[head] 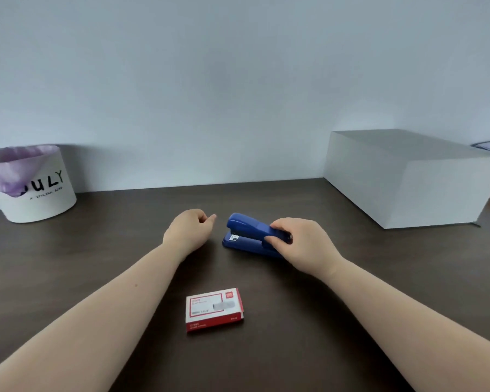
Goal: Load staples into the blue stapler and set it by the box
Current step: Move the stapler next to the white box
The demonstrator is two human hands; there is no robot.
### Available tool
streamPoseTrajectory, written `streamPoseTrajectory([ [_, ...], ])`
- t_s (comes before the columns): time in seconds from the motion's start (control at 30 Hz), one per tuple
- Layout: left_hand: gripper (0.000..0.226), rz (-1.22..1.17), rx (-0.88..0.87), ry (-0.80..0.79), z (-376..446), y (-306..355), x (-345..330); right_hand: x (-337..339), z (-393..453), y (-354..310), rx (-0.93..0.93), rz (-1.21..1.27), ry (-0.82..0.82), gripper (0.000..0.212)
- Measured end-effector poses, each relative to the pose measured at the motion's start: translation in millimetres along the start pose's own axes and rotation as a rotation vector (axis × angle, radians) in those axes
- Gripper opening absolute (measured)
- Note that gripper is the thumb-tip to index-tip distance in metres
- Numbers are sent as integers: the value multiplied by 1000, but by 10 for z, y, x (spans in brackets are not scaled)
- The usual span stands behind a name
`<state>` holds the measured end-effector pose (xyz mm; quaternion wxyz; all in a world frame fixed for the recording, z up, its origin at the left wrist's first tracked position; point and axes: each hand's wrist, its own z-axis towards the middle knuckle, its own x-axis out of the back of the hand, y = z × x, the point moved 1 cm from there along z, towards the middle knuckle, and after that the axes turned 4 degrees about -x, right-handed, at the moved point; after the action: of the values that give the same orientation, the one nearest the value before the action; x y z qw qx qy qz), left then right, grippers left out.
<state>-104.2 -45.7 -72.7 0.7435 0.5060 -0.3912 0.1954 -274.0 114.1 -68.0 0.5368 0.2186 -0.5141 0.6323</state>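
Observation:
The blue stapler point(245, 232) lies closed on the dark table, its nose pointing left. My right hand point(303, 241) grips its rear end from the right, fingers wrapped over the top. My left hand point(191, 229) hovers just left of the stapler's nose, fingers loosely curled and holding nothing. A small red and white staple box point(214, 309) rests closed on the table nearer to me, between my forearms.
A large white box point(408, 179) stands at the back right against the wall. A white round bin point(31, 183) with a purple liner sits at the back left. The dark wooden table point(96, 250) runs to the pale wall.

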Motion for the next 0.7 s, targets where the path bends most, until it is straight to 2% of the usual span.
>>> streamPoseTrajectory([
  [0.2,43,-29,-121,-118,515,442,-399,34,338,529,-214,-59,170,21],
  [0.33,39,-43,-213,-190,783,590,-669,62,655,924,-329,-73,264,24],
  [0.57,35,-53,-314,-219,1126,713,-882,52,1109,1364,-383,-199,308,26],
  [0.7,35,-17,-357,-176,1267,782,-1031,51,1267,1516,-421,-247,339,26],
])
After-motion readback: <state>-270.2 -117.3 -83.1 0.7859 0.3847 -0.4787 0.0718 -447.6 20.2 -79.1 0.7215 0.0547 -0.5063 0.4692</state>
